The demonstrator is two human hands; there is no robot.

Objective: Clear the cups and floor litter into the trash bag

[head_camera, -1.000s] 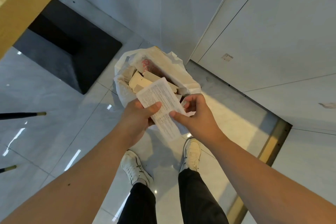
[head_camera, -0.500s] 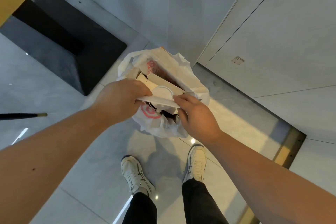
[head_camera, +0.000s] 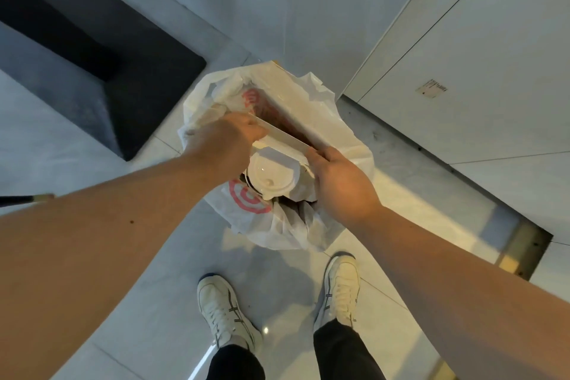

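A white plastic trash bag [head_camera: 336, 120] with a red ring logo stands open on the floor in front of my feet. Both hands reach into its mouth. My left hand [head_camera: 225, 139] grips the left end of a flat white printed sheet [head_camera: 283, 136], seen almost edge-on, and my right hand [head_camera: 337, 173] grips its right end. The sheet lies across the bag's opening. Just below it, inside the bag, a white lidded cup [head_camera: 271, 176] lies with its lid facing me. Brown cardboard shows deeper in the bag.
A dark floor mat [head_camera: 101, 65] lies to the left of the bag. Pale cabinet panels [head_camera: 462, 55] rise behind and to the right. A floor channel with a metal edge [head_camera: 521, 244] runs at the right. My two white shoes [head_camera: 228, 308] stand on glossy grey tiles.
The printed sheet was held up facing me above the bag; both hands have lowered it and pushed it flat into the bag's mouth. The view has moved closer to the bag.
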